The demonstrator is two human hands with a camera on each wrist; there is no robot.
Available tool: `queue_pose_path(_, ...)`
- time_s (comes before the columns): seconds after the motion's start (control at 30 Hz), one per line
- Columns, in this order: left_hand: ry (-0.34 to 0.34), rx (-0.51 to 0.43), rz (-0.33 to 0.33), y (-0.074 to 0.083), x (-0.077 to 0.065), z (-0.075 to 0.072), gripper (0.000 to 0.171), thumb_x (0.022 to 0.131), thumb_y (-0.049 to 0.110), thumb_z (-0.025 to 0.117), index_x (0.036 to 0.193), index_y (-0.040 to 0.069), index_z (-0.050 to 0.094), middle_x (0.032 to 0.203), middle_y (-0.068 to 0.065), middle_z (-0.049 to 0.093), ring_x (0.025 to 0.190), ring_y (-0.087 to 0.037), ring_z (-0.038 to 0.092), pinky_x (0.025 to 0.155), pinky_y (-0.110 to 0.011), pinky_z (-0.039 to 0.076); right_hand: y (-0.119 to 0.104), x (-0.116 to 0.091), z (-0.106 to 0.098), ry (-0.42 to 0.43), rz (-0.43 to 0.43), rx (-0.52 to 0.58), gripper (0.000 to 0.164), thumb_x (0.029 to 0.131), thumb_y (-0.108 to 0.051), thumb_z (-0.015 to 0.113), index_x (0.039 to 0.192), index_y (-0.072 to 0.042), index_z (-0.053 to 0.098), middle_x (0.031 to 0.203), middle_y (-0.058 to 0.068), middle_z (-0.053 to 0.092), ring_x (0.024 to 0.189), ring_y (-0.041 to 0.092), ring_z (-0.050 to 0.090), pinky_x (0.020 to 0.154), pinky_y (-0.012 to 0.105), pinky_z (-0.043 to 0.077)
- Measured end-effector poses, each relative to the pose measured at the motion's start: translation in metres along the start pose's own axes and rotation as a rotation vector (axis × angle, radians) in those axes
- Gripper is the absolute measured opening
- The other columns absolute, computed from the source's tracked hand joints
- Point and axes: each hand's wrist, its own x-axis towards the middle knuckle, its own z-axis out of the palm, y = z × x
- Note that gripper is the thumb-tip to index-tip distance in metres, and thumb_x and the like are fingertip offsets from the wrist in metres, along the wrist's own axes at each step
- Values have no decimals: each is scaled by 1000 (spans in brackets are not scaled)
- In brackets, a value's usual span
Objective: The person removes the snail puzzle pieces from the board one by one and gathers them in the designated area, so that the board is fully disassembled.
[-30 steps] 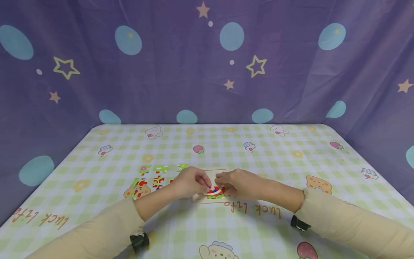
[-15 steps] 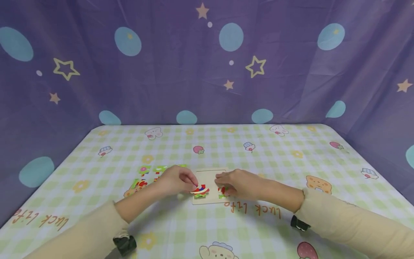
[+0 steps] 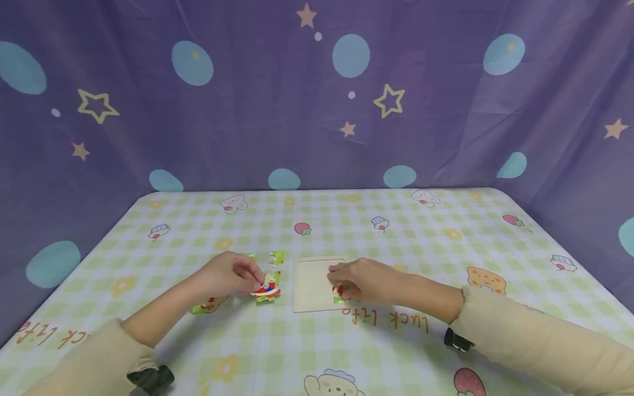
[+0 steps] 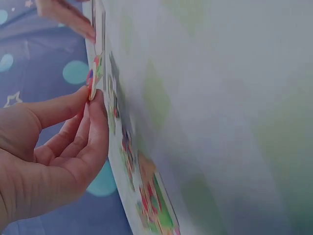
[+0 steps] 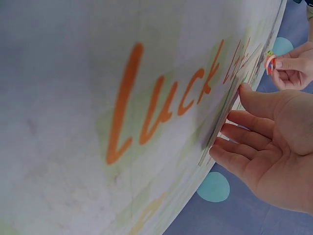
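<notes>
Between thumb and index finger, my left hand (image 3: 229, 275) pinches a red, blue and green jigsaw puzzle piece (image 3: 267, 292), seen edge-on in the left wrist view. It is over the tablecloth, left of a pale wooden puzzle tray (image 3: 311, 286). My right hand (image 3: 369, 281) rests at the tray's right side with fingers fairly straight; in the right wrist view its fingertips (image 5: 217, 147) touch the tray's edge. One red and green puzzle piece (image 3: 338, 293) lies in the tray's near right corner, partly hidden by the right hand.
Several loose puzzle pieces (image 4: 151, 196) lie left of the tray, some hidden behind the left hand. A green piece (image 3: 276, 258) lies just left of the tray's far corner. The checked tablecloth (image 3: 396, 352) covers the table, and a purple curtain (image 3: 277, 132) hangs behind it.
My left hand has carried the pinched puzzle piece leftward, out of the tray and over the tablecloth. The right hand has stayed at the tray's right side.
</notes>
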Motion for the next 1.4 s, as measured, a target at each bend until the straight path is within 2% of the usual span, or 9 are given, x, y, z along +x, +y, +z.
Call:
queue_pose_path(0.17,4,49,-53,-14,-11,-9,10,82,11,73,89,5,69,76,-1,67,69,-13,59,62,-28,47,-1,1,-1,-7,3,-18,21,91,-12,65,77,-12,48,138,14,57,131,27,52,87,29,52)
queue_pose_path(0.23,17,73,-52,-18,-15,-10,9,81,10,73,88,6,68,75,-1,67,66,-13,57,59,-28,46,-1,1,-1,-9,5,-23,22,90,-12,65,77,-12,48,138,14,57,131,27,52,90,31,52)
queue_pose_path(0.47,101,151,12,-26,-24,-10,5,80,5,70,83,6,68,64,0,62,52,-12,54,54,-26,45,0,1,0,-16,23,-29,16,90,-13,66,80,-13,53,138,13,56,132,26,52,101,38,49)
queue_pose_path(0.63,159,251,33,-23,-28,-10,4,80,7,72,81,9,69,68,3,65,59,-11,56,62,-25,44,-1,2,0,-22,29,-27,13,90,-13,66,83,-12,55,139,13,56,132,26,52,100,37,50)
queue_pose_path(0.73,171,293,46,-21,-28,-12,4,80,10,73,82,11,69,75,3,68,67,-10,57,68,-27,45,-2,2,-1,-30,44,-31,6,90,-13,66,93,-8,63,139,12,56,132,25,51,101,37,49)
queue_pose_path(0.87,176,319,58,-13,-26,-14,5,82,12,73,85,11,69,80,3,69,73,-9,58,70,-29,47,-3,2,-2,-40,69,-45,29,90,-14,66,119,-8,65,139,11,56,132,25,51,106,38,45)
queue_pose_path(1.1,154,300,105,11,-16,-7,7,83,11,72,89,9,70,81,1,70,74,-8,59,71,-29,49,-5,0,-4,-55,82,-46,33,91,-15,65,123,-8,63,141,10,55,132,25,52,105,38,46)
queue_pose_path(1.2,140,268,119,20,-11,2,6,83,11,73,88,8,70,81,1,70,74,-8,60,71,-28,50,-4,0,-4,-55,87,-47,42,91,-15,66,131,-7,58,141,10,54,132,25,51,105,39,45)
queue_pose_path(1.4,111,208,151,32,3,22,7,82,9,73,88,7,69,82,0,68,77,-9,61,74,-27,52,-4,0,-3,-59,92,-44,45,91,-17,66,133,-7,56,143,10,52,133,26,50,106,39,45)
